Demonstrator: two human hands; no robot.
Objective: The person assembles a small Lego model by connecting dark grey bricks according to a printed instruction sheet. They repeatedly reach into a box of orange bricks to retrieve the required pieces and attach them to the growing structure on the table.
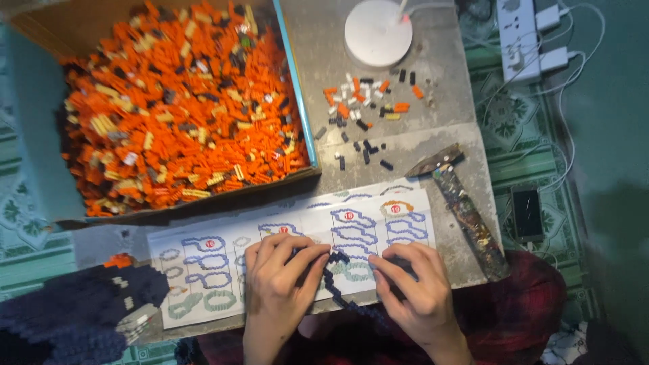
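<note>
Dark brick strip: a dark blue chain of small plastic building bricks (336, 280) lies near you on the printed sheet, running diagonally between your hands so both can press on it.
Left hand: your left hand (280, 284) curls its fingers closed over the strip's left end, steadying it against the sheet.
Right hand: your right hand (414, 287) pinches the strip's right end, fingertips down on the bricks.
Instruction sheet: the white paper sheet with blue outlined diagrams (203, 270) lies flat beneath the work, so shapes can be matched directly.
Supply box: the open cardboard box heaped with mostly orange bricks (182, 101) sits far left, within reach.
Sorted pile: a small scatter of orange, white and black bricks (368, 101) lies far right, beside a round white lamp base (378, 32).
Hammer: a paint-speckled hammer (463, 206) rests at right, apart from the hands.
Finished piece: a dark blue brick model (74, 318) sits near left.
</note>
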